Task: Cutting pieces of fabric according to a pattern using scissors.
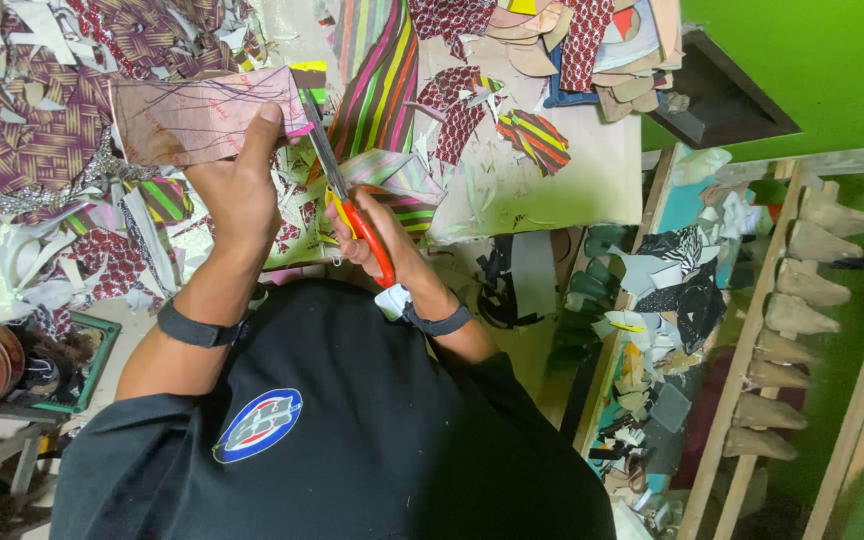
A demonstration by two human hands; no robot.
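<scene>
From up here, starting at the left, I see my left hand (237, 185) closed around the near edge of a flat pinkish-brown sheet of patterned material (197, 120), thumb lying up across its face and the other fingers hidden behind it. The sheet is held up just above the cluttered work surface (542, 190), its right edge meeting the blades. It looks thin and light, stiff enough to stay flat without sagging, yet I judge it will flex if gripped only at a corner. The best hold seems to be where the hand is now, close beside the cutting line, so the edge does not flap.

Moving right, the orange-handled scissors with grey metal blades (344, 190) point up and away from me, the tips touching the sheet's right edge near a small pink and yellow strip. My right hand (387, 240) is curled through the handle loops, fingers closed on them; I cannot tell how far the blades are parted. The scissors look rigid and light, with smooth handles that may slip in a loose grip.

Behind them lie striped multicoloured fabric offcuts (382, 80) and dark red patterned scraps (32, 120), all limp. Further right stands a wooden rack of grey shoe lasts (802, 300), well apart from both hands.
</scene>
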